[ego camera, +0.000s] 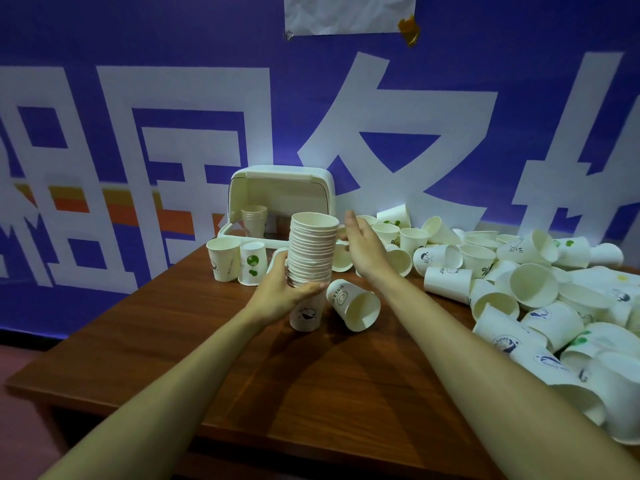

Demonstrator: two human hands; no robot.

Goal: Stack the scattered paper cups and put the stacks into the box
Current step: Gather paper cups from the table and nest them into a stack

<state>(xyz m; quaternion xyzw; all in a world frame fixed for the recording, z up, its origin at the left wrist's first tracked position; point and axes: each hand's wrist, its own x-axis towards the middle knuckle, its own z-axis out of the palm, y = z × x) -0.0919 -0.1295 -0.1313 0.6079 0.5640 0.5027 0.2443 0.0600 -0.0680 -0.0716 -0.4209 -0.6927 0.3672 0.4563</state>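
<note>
Left hand (277,294) around cup stack (313,247), right hand (363,252) beside its rim

The left hand (277,292) grips a tall cup stack (311,258) upright on the surface (207,358); the right hand (363,247) hovers just right, fingers (350,218) straight.

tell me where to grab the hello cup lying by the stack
Probably the side wall near the rim, from above and the near right. The hello cup lies on its side, open mouth toward the camera and base toward the stack, so its wall is exposed on top. The right hand is open and free; the left hand grips the stack.
</note>
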